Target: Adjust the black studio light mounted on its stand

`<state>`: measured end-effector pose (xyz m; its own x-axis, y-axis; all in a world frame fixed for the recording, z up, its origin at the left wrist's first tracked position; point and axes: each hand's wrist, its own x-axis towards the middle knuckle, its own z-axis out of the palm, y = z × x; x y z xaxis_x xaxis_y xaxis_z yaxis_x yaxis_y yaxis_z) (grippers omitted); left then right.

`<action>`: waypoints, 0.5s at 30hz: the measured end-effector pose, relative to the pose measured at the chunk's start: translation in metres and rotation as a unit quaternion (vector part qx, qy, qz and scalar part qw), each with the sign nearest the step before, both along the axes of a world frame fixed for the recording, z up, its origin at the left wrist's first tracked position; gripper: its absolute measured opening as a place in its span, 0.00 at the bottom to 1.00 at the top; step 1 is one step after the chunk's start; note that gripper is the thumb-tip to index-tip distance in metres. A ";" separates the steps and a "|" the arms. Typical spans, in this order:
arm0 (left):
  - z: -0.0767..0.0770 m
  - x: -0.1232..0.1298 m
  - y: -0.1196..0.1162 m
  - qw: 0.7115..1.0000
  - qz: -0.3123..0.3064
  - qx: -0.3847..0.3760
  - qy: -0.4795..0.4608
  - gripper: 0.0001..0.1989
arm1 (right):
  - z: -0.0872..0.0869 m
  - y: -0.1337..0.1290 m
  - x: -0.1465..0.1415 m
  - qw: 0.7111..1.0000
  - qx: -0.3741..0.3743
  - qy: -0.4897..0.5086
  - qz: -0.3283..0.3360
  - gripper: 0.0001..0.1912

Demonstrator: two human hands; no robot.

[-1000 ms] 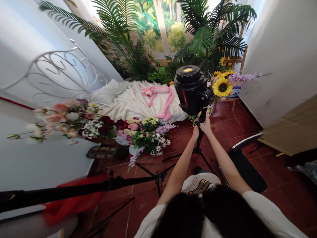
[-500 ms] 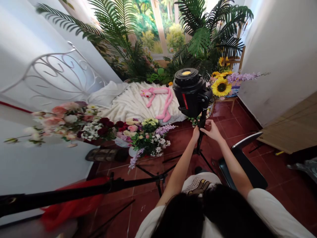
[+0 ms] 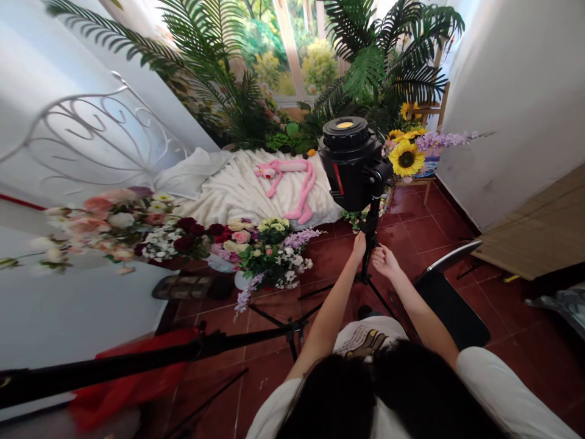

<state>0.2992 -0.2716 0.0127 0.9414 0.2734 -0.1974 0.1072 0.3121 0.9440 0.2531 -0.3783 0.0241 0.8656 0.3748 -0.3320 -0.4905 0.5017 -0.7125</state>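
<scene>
A black studio light (image 3: 347,164) stands upright on a black stand (image 3: 368,259) in front of me. My left hand (image 3: 360,245) is closed round the stand's pole below the lamp, its fingers partly behind the pole. My right hand (image 3: 385,261) is just right of the pole, fingers curled together by a small knob on the stand; the knob is too small to make out clearly.
A bed with a white blanket (image 3: 242,183) and pink plush toy (image 3: 292,166) lies ahead. Flowers (image 3: 274,250) are at the left front. A black boom pole (image 3: 150,360) crosses the lower left. A black chair (image 3: 452,308) stands right; sunflowers (image 3: 406,157) are beyond the light.
My right hand has moved slightly down, and its spread fingers have curled in. My left hand stays on the pole. The view has shifted a little.
</scene>
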 end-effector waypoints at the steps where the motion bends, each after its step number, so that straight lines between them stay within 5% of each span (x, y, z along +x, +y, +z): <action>1: -0.002 0.001 0.000 1.000 -0.001 0.007 0.000 0.15 | 0.000 0.001 -0.001 0.997 0.076 0.015 -0.010 0.19; 4: -0.007 0.004 0.000 1.000 -0.005 0.019 -0.003 0.16 | -0.001 0.007 -0.006 0.974 0.211 0.041 -0.073 0.19; 9: -0.013 0.003 0.003 0.999 -0.025 0.029 -0.024 0.16 | -0.004 0.024 -0.013 0.951 0.267 0.054 -0.147 0.18; 12: -0.026 -0.018 0.020 0.999 -0.039 0.020 -0.029 0.17 | -0.007 0.037 -0.020 0.943 0.301 0.083 -0.112 0.16; 15: -0.048 -0.066 0.061 0.999 -0.033 0.028 -0.009 0.17 | -0.013 0.054 -0.027 0.940 0.308 0.141 -0.040 0.15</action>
<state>0.2335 -0.2103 -0.0352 0.9611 0.2202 -0.1669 0.1096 0.2505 0.9619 0.2260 -0.3242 0.0113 0.8096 0.5080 -0.2939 -0.5590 0.8201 -0.1224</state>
